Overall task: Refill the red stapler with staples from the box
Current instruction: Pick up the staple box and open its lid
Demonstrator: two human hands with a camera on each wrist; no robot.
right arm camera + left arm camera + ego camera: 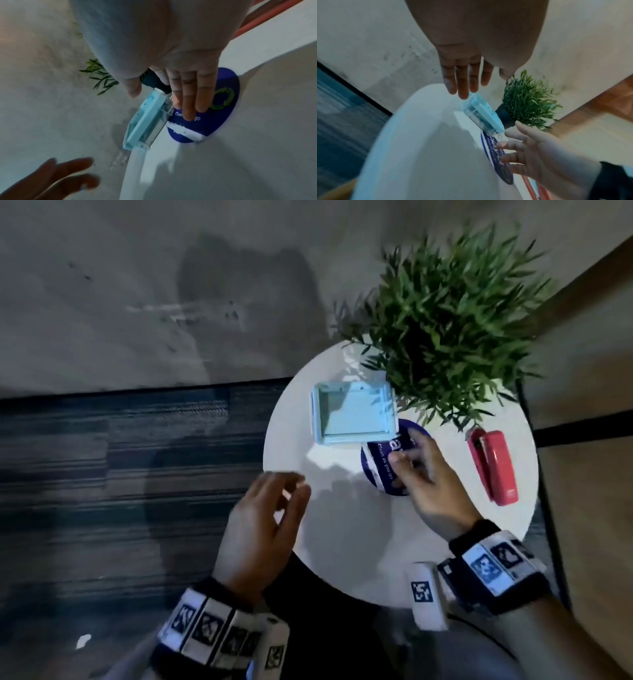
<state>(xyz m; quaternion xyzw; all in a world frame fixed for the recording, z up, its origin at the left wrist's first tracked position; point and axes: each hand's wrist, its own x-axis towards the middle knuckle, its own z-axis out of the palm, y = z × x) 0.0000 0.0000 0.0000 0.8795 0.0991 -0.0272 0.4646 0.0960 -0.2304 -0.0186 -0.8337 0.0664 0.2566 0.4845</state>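
your red stapler (492, 467) lay flat near the right edge of the round white table (349, 535), just to the right of your right hand (424, 481) and not touching it. that hand lay on the blue round sticker (224, 108) with its fingers (188, 102) straight and pressed flat, holding nothing. the light blue box (354, 414) sat just past those fingers, beside the green plant (455, 320). your left hand (265, 529) hung over the table's left edge, fingers loose and spread, empty, well apart from the stapler. i could not tell if the box held staples.
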